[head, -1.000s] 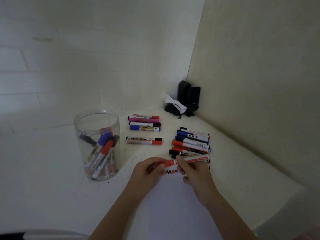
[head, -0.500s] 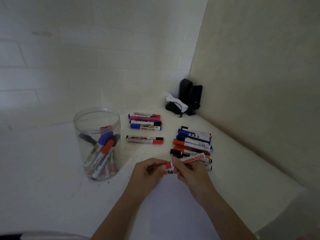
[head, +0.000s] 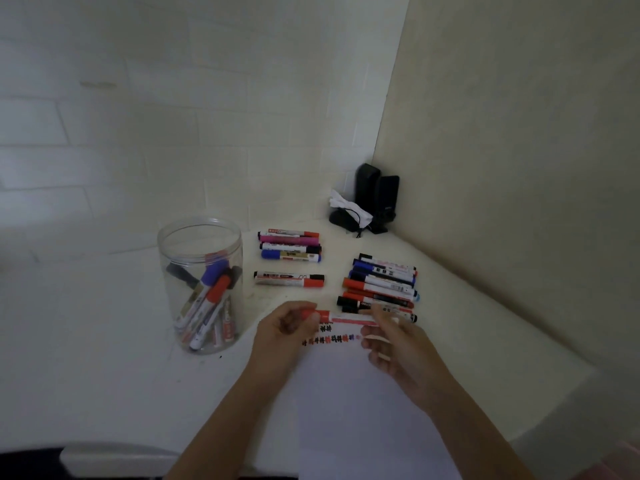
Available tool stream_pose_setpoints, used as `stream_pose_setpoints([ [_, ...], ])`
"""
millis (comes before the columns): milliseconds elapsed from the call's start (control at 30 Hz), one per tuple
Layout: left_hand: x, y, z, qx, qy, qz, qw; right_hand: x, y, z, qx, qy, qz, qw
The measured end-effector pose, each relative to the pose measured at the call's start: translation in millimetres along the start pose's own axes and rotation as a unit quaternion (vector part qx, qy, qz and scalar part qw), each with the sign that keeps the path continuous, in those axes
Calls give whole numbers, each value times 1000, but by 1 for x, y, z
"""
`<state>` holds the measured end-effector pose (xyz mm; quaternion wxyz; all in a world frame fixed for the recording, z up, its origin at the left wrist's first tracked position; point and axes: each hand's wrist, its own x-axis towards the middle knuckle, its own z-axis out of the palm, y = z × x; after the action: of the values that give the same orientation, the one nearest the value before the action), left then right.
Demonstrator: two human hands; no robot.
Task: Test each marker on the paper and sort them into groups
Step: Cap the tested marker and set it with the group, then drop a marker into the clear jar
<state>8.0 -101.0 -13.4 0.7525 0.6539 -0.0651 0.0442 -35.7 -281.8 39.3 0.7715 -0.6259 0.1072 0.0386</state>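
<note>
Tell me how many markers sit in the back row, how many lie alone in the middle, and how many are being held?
back row: 4
lone marker: 1
held marker, between left hand and right hand: 1
Total: 6
Those in the right pile and the jar overlap too much to count.

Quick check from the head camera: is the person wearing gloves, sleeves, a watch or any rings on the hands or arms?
No. Both hands, the left hand and the right hand, are bare, with no gloves. Both forearms are uncovered right down to the bottom edge of the view, so no sleeves show. No watch, bracelet or ring is visible, though the image is dim and soft, so something very small could be missed.
</note>
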Motion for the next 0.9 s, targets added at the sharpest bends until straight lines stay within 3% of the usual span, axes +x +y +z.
stream_pose_setpoints([
  [67,2,-1,-1,-58,33,-26,997,-1,-1,-10,-85,4,-23,996],
  [200,2,0,2,-31,34,-12,999,5,4,-12,-290,-43,-108,950],
  [367,7,1,4,-12,38,-27,999,28,8,-13,-519,7,-239,821],
  [467,18,3,8,136,57,-5,989,53,1,-30,-561,106,-276,773],
  [567,40,7,0,312,68,35,947,75,-7,-51,-605,181,-227,742],
  [667,66,5,-10,450,46,89,888,88,-10,-59,-616,196,-201,736],
  [900,98,-8,-14,586,9,134,799,102,0,-60,-648,194,-197,709],
])
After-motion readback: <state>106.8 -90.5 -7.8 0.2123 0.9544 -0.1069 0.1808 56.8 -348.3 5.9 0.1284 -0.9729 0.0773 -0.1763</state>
